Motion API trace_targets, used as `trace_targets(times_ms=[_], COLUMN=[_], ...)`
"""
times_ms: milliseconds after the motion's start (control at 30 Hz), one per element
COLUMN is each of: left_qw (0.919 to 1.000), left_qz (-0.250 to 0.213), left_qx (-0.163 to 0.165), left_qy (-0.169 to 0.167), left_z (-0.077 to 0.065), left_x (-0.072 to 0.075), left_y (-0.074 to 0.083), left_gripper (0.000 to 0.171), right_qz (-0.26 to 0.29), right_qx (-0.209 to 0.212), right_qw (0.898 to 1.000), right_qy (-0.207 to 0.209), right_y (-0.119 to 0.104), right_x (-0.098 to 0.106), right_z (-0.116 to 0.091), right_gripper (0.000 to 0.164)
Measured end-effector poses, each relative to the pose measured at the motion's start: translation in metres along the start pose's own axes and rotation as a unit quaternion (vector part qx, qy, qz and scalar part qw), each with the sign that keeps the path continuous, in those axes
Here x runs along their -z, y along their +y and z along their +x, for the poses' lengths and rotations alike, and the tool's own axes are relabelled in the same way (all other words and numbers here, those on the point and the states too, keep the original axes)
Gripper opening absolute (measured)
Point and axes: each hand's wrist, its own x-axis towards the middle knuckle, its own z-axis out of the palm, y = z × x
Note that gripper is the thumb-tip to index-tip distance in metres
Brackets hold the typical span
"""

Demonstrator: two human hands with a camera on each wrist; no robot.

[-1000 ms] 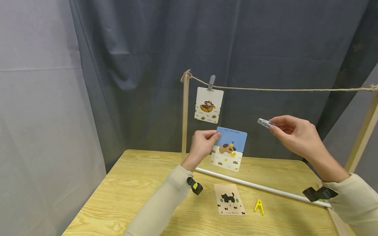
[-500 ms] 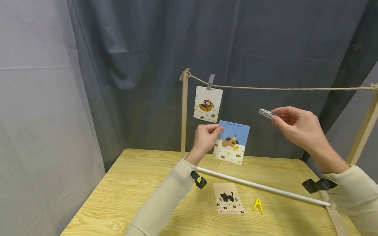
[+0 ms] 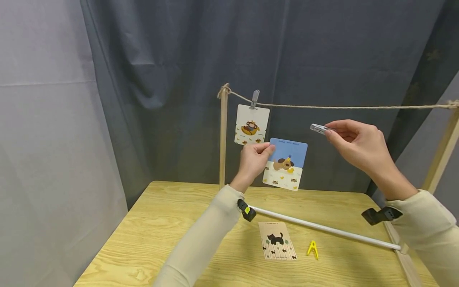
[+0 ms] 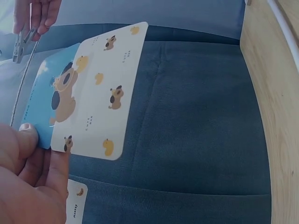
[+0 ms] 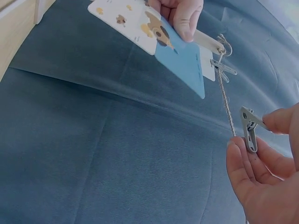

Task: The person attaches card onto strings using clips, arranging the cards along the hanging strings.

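My left hand (image 3: 252, 163) pinches the left edge of a blue-and-white dog card (image 3: 285, 164) between thumb and fingers, below the twine (image 3: 340, 107). Off to the right, my right hand (image 3: 362, 147) holds a grey clothespin (image 3: 318, 128) by its handles, a little under the twine and apart from it. The right wrist view shows this clothespin (image 5: 250, 129) between thumb and fingertips. A white monkey card (image 3: 252, 124) hangs from the twine by another grey clothespin (image 3: 255, 99), just left of the dog card. The left hand covers part of its lower edge in the head view.
On the wooden table (image 3: 172, 223) lie a beige cat card (image 3: 277, 241) and a yellow clothespin (image 3: 313, 250). Wooden posts (image 3: 223, 139) carry the twine at both ends. A white rod (image 3: 322, 228) runs low between them. A dark curtain (image 3: 186, 99) hangs behind.
My left hand has risen and shifted right with the dog card, nearer the twine. My right hand has also risen with its grey clothespin, which stays apart from the card.
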Motion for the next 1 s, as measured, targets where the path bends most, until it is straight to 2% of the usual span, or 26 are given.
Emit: trace_targets(times_ms=[300, 600, 1000], left_qw=[0.9999, 0.9999, 0.9998], left_qz=[-0.002, -0.002, -0.006], left_qx=[0.011, -0.001, 0.003], left_qy=[0.006, 0.014, 0.017], left_z=[0.008, 0.018, 0.025], left_x=[-0.008, -0.016, -0.021], left_y=[0.000, 0.009, 0.016], left_gripper=[0.023, 0.022, 0.023], right_qz=[0.002, 0.003, 0.009], right_qx=[0.013, 0.019, 0.020], right_qw=[1.000, 1.000, 0.999], right_qy=[0.009, 0.014, 0.030], right_y=[-0.005, -0.009, -0.015], right_x=[-0.001, 0.001, 0.007], right_z=[0.009, 0.021, 0.036], right_gripper=[0.035, 0.036, 0.043])
